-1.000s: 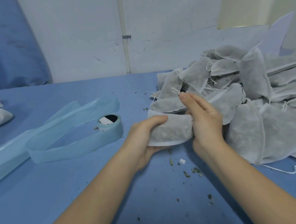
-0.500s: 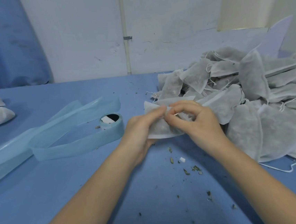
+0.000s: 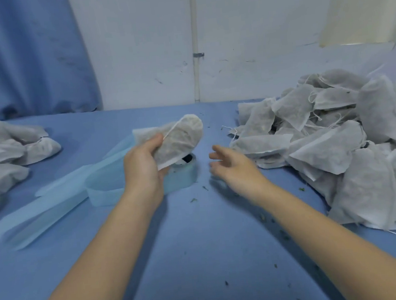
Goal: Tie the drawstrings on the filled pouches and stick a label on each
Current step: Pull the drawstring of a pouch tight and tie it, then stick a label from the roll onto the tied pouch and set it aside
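My left hand point(image 3: 142, 168) grips a filled white fabric pouch point(image 3: 179, 138) lifted above the table, its white drawstring running across the top. Right under the pouch sits the light blue label roll point(image 3: 182, 175), with its backing strip point(image 3: 52, 207) trailing off to the left. My right hand point(image 3: 232, 167) hovers empty just right of the roll, fingers loosely spread and blurred. A large heap of filled pouches point(image 3: 337, 146) lies at the right. A smaller pile of pouches point(image 3: 4, 154) lies at the far left.
The blue table point(image 3: 201, 246) carries scattered dried herb crumbs between my arms. A white wall with a vertical pipe point(image 3: 195, 41) stands behind, and a blue curtain point(image 3: 20, 53) hangs at the back left.
My right hand has let go of the pouch and drawn back to the right. My left hand has lifted the pouch up and left, over the label roll. The view has shifted left.
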Action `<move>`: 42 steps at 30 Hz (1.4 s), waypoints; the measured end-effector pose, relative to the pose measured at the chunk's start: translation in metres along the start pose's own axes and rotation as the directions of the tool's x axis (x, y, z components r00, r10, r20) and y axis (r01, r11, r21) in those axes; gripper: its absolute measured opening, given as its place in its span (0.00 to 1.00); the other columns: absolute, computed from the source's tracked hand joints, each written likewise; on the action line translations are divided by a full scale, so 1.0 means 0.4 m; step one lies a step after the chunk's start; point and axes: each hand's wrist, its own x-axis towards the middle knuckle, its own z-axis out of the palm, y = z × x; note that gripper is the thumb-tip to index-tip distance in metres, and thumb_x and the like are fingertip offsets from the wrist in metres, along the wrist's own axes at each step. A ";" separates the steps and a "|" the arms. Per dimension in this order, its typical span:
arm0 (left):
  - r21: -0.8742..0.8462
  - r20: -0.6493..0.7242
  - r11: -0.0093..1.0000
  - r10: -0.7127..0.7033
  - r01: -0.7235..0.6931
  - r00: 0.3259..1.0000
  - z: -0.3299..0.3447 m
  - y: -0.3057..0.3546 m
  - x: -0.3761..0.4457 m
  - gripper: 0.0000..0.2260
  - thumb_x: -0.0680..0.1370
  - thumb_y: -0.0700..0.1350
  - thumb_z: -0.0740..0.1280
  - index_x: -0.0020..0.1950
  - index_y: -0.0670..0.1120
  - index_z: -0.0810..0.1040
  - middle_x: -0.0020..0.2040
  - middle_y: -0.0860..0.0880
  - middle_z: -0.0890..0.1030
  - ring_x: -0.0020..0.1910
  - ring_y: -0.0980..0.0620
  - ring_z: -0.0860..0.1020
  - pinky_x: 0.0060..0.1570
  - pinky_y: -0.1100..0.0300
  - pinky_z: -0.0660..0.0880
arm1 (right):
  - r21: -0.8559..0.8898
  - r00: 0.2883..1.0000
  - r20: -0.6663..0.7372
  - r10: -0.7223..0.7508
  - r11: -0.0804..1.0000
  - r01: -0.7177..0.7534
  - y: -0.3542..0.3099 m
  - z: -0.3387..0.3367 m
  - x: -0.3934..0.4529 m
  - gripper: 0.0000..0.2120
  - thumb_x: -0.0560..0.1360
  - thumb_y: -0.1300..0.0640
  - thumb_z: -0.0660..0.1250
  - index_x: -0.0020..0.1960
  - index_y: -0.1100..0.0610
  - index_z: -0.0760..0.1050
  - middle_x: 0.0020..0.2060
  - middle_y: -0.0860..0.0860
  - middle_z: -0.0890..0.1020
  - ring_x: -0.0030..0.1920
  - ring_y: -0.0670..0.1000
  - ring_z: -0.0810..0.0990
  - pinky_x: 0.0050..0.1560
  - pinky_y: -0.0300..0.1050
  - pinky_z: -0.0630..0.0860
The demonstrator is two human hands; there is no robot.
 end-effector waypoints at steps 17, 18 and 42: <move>0.236 -0.021 0.972 -0.002 0.007 1.000 -0.030 0.039 0.064 0.13 0.76 0.37 0.64 0.60 0.35 0.75 0.49 0.40 0.80 0.41 0.47 0.79 0.42 0.49 0.80 | -0.399 0.984 -0.121 -0.131 0.914 0.072 -0.014 0.146 0.102 0.33 0.57 0.37 0.77 0.51 0.51 0.64 0.50 0.44 0.75 0.48 0.47 0.75 0.45 0.45 0.73; 0.264 -0.014 0.964 -0.006 0.009 1.000 -0.031 0.035 0.065 0.13 0.76 0.37 0.64 0.60 0.35 0.75 0.51 0.40 0.80 0.43 0.46 0.80 0.43 0.48 0.80 | -0.436 0.984 -0.131 -0.122 0.898 0.053 -0.015 0.151 0.098 0.35 0.58 0.35 0.77 0.51 0.51 0.62 0.51 0.44 0.73 0.49 0.48 0.75 0.47 0.47 0.73; 0.502 -0.064 0.862 0.121 -0.073 0.991 -0.038 -0.022 0.078 0.05 0.75 0.46 0.66 0.42 0.50 0.70 0.51 0.47 0.78 0.52 0.46 0.77 0.58 0.46 0.74 | -0.086 0.962 -0.224 -0.156 0.986 0.140 0.028 0.096 0.031 0.06 0.68 0.58 0.77 0.43 0.53 0.81 0.33 0.39 0.80 0.34 0.30 0.76 0.39 0.21 0.67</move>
